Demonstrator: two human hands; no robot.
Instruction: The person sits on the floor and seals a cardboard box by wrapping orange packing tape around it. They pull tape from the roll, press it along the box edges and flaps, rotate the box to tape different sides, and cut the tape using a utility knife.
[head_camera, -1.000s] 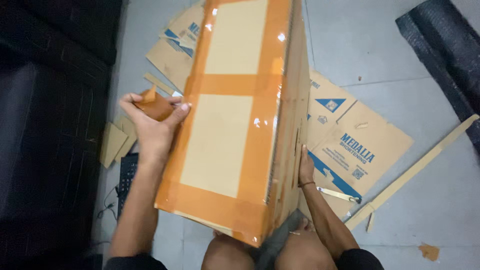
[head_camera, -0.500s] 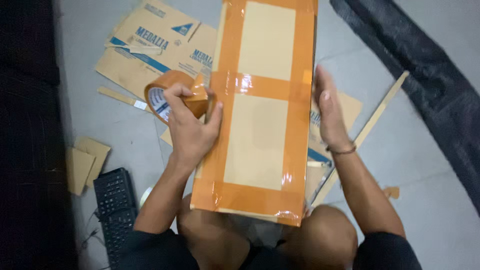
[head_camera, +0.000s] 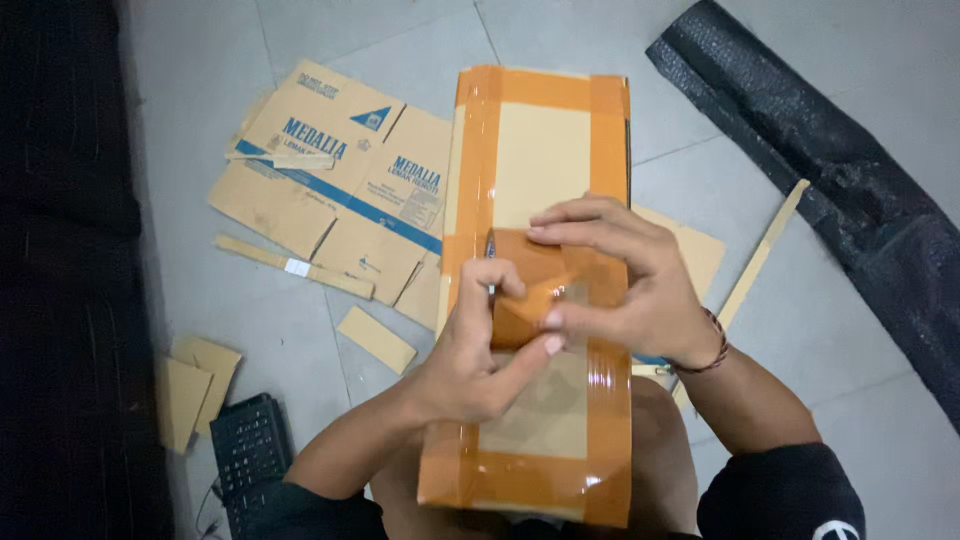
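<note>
Gripping tape roll (head_camera: 535, 290), probably both hands, taped box (head_camera: 535, 170) lengthwise away

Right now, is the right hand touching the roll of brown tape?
Touching. In the head view, the right hand wraps over the tape roll, its fingers lying flat on it, above the taped cardboard box. The left hand grips it too.

— Item one? 
— A roll of brown tape (head_camera: 535, 290), held upright on its edge between both hands, the left hand (head_camera: 480, 360) gripping from below, the right hand (head_camera: 625, 280) closed over the top and far side.

— Item two? 
— A long cardboard box (head_camera: 535, 170), flat directly under both hands, banded with orange-brown tape along its edges and across the middle; near end resting on the person's lap.
</note>
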